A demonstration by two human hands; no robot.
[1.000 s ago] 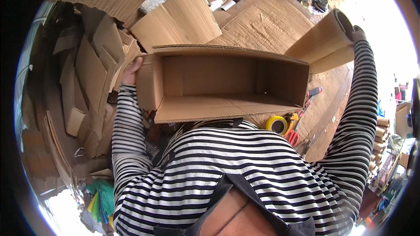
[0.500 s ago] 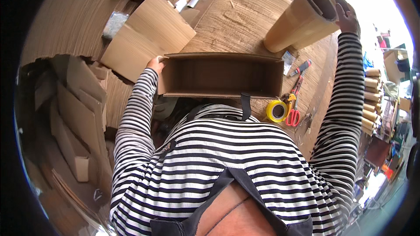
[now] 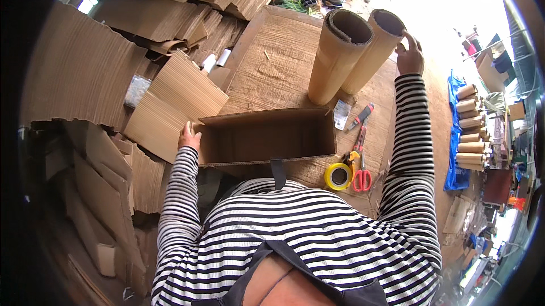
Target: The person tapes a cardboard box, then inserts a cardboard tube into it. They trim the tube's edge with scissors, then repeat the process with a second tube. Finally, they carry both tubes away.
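Observation:
My left hand (image 3: 189, 136) grips the left end wall of an open cardboard box (image 3: 267, 138), thumb at its upper corner. The box sits in front of my body with its hollow side toward me. Two brown cardboard rolls (image 3: 339, 62) stand side by side beyond the box, leaning slightly. My right hand (image 3: 411, 57) reaches far forward and closes on the upper rim of the right-hand roll (image 3: 372, 53). Its fingertips curl at the edge; part of the grip is hard to see.
Right of the box lie yellow tape (image 3: 338, 176), red-handled scissors (image 3: 361, 179), a utility knife (image 3: 361, 116) and a small clear packet (image 3: 341, 114). A folded cardboard sheet (image 3: 176, 99) and stacked cardboard (image 3: 79, 68) fill the left. More rolls (image 3: 471, 130) lie on blue plastic far right.
The view has shifted, so the box, rolls and tools appear lower and further left. My right hand's fingers now curl at the roll's rim. My left hand keeps its hold on the box.

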